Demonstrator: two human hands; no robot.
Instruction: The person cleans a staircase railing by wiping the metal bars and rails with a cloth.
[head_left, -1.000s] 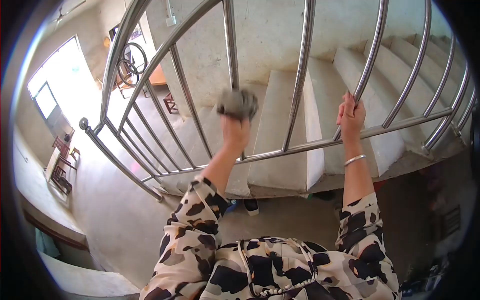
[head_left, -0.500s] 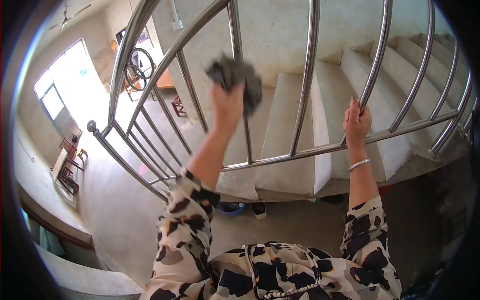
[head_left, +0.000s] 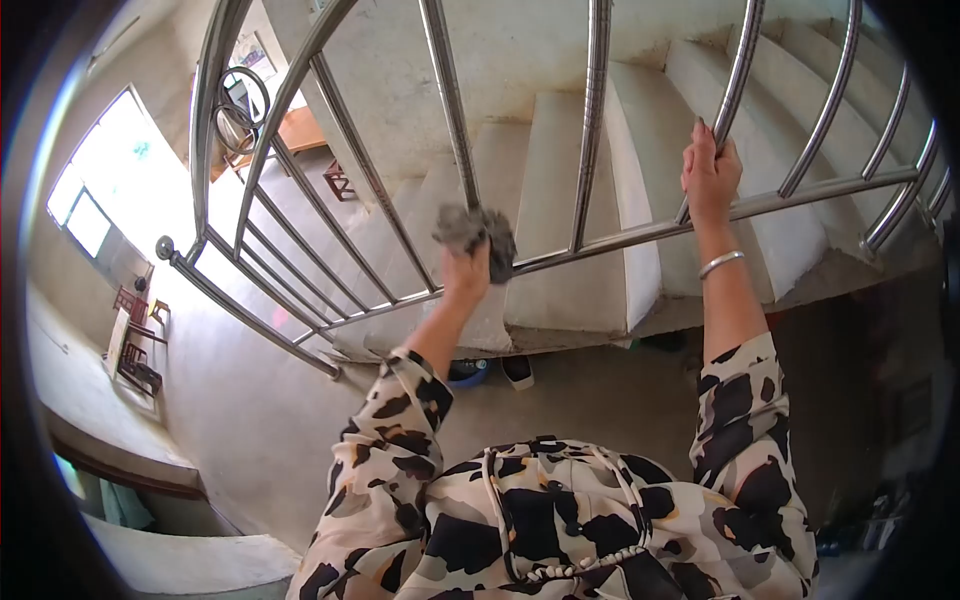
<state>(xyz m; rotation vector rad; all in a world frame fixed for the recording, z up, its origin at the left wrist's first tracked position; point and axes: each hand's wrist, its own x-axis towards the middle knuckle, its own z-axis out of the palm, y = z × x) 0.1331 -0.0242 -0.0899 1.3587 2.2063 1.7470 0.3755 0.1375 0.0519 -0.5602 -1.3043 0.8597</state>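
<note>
My left hand (head_left: 466, 275) is closed on a crumpled dark grey cloth (head_left: 462, 228). The cloth is wrapped about the foot of an upright metal bar (head_left: 447, 95), just where it meets the lower rail (head_left: 640, 238) of the stair railing. My right hand (head_left: 711, 180), with a silver bangle at the wrist, grips another upright bar (head_left: 741, 75) a little above the same rail. Its fingers curl round the bar from behind and are partly hidden.
Concrete steps (head_left: 568, 165) rise to the right behind the railing. A blue basin (head_left: 468, 374) stands on the floor below the stair edge. At the left are a bright window (head_left: 100, 180), chairs (head_left: 138, 368) and a round railing knob (head_left: 165, 247).
My left hand has slid the cloth down the upright bar to its foot at the lower rail. My right hand keeps its hold. The view has tilted slightly downward.
</note>
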